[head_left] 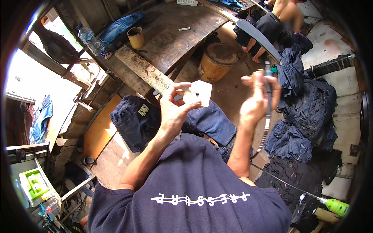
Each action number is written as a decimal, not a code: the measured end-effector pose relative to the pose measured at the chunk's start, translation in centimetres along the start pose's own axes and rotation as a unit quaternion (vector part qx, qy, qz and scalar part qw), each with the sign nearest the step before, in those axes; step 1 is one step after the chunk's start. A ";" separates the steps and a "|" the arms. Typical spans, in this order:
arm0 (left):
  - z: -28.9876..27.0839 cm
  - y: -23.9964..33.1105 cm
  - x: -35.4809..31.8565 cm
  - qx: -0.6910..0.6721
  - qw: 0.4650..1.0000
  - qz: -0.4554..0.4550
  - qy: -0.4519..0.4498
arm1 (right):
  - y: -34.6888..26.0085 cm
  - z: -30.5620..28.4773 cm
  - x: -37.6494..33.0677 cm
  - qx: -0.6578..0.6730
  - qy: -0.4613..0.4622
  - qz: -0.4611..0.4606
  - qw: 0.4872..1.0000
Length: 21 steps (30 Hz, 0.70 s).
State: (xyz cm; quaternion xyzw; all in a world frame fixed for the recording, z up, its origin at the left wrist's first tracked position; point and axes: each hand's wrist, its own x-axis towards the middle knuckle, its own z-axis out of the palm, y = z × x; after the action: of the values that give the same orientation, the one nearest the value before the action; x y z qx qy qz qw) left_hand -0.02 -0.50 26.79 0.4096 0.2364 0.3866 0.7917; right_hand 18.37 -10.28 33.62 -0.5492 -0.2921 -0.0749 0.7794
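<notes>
My left hand (pixel 173 110) is raised in front of me and pinches a small pale square pad (pixel 198 93) with a dark hole in its middle. My right hand (pixel 258 98) is shut around a slim black rotary-tool handpiece (pixel 267 81), held upright beside the pad. A coiled flexible shaft (pixel 264 134) runs down from the handpiece to a green motor unit (pixel 336 206) at the lower right. Under both hands lie dark blue jeans (pixel 171 120) spread on my lap.
A heap of dark jeans (pixel 307 112) fills the right side. A wooden workbench (pixel 171 35) holds a brown cup (pixel 136 37) and a plastic bottle (pixel 90 39). A wooden barrel (pixel 217 61) stands beyond. A person (pixel 278 23) sits at the far top.
</notes>
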 end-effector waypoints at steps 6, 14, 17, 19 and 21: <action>-3.1 0.9 0.3 -0.013 0.999 0.030 0.021 | 0.6 -2.6 1.7 0.013 -0.074 0.040 0.996; -4.4 1.8 0.0 0.028 0.998 0.057 0.025 | 3.2 -1.7 0.7 0.108 -0.086 0.107 0.985; -5.1 2.1 -0.5 0.022 0.996 0.049 0.066 | 3.6 -1.6 0.9 0.076 -0.095 0.115 0.986; -6.1 2.4 -0.4 0.000 0.995 0.069 0.079 | 4.1 -1.5 0.8 0.054 -0.112 0.117 0.985; -7.2 3.0 -0.3 -0.008 0.993 0.086 0.082 | 4.6 -1.0 0.5 0.061 -0.127 0.121 0.983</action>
State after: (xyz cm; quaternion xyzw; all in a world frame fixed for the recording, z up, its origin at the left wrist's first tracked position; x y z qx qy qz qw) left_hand -6.38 3.70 25.32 0.3892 0.2618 0.4872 0.7366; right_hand 21.17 -9.27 29.96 -0.5367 -0.3240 0.1078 0.7715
